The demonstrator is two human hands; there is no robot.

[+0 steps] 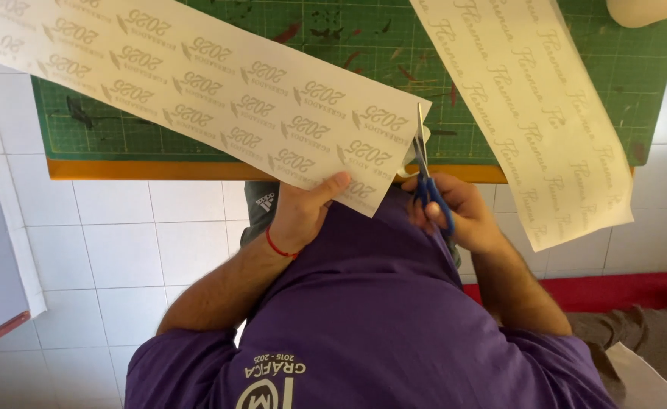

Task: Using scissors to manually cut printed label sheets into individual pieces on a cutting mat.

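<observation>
over the near edge of the green cutting mat [197, 140], the left hand [299, 212] pinches the near corner of a long white printed paper strip [197, 87]. just beside it, the right hand [455, 208] grasps blue-handled scissors [424, 170], blades up against the strip's short end. a second printed white strip [538, 113] lies over the mat's right side.

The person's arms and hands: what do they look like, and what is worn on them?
Both forearms are bare; short sleeves of a purple shirt cover the upper arms. The left hand has a thin red cord bracelet at its wrist. The right hand wears no glove or band.
</observation>
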